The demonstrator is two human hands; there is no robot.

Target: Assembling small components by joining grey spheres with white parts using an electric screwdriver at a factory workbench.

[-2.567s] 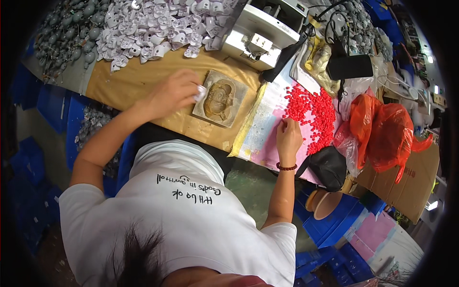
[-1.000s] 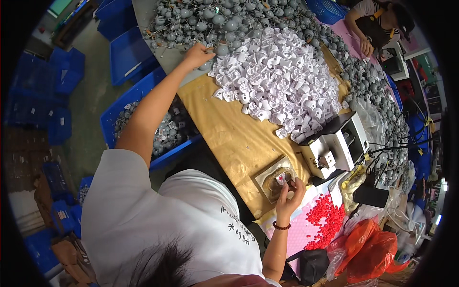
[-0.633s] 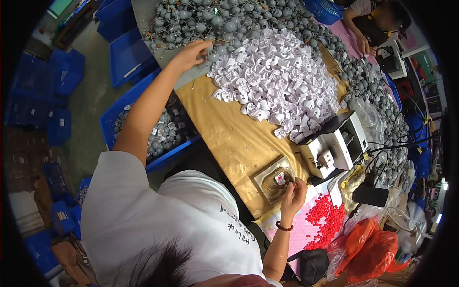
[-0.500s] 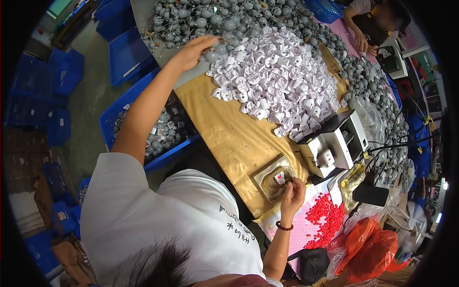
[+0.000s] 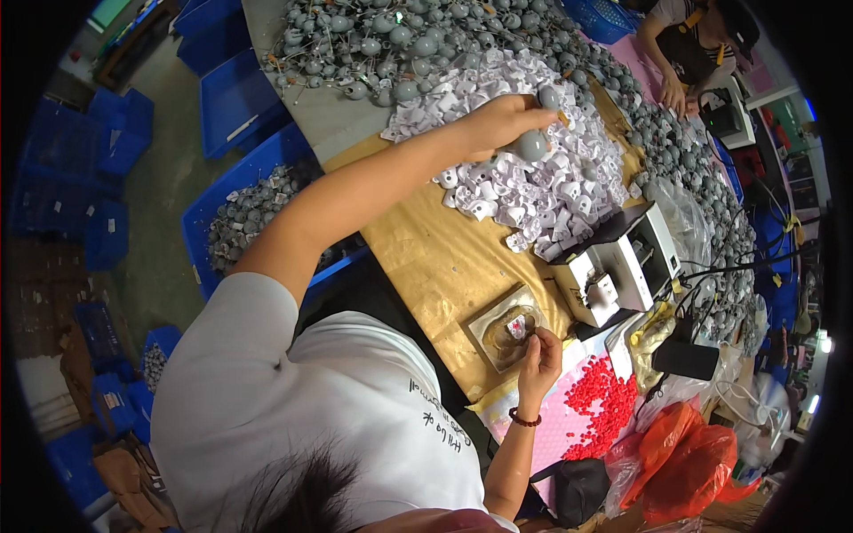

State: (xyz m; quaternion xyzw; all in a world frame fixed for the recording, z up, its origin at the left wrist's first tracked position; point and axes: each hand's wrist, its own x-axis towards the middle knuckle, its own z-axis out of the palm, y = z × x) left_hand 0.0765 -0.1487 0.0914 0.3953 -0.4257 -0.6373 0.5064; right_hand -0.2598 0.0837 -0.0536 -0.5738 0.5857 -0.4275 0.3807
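Fingers on the left hand (image 5: pixel 498 124) are wrapped around a grey ball (image 5: pixel 533 145), which pokes out below them, and another grey rounded bit with an orange tip shows just past the fingertips. Right hand (image 5: pixel 542 357) has its thumb and fingers bent in close together; can't tell if anything is pinched between them.

Biggest stuff first: a huge grey heap (image 5: pixel 418 44) of balls with thin stalks runs along the far side and around to the right. Next, the brown sheet (image 5: pixel 426 275) covering the near part of the table, with a big white heap (image 5: pixel 533 200) of shaped plastic pieces piled at its far end. Left hand and its ball are right above that heap. Off the table edge, left of the brown sheet, a blue bin (image 5: pixel 197 240) holds more grey parts. Red plastic bags (image 5: pixel 689 457) slump at the lower right, and a white machine (image 5: pixel 622 280) stands right of the sheet. Then a spread of little red bits (image 5: pixel 600 400) on a pink surface, right of the right hand. Square mould block (image 5: pixel 484 330) lies on the brown sheet, right fingertips at its right edge. Smallest: one white piece (image 5: pixel 516 327) with red marks, sitting in the block's hollow.
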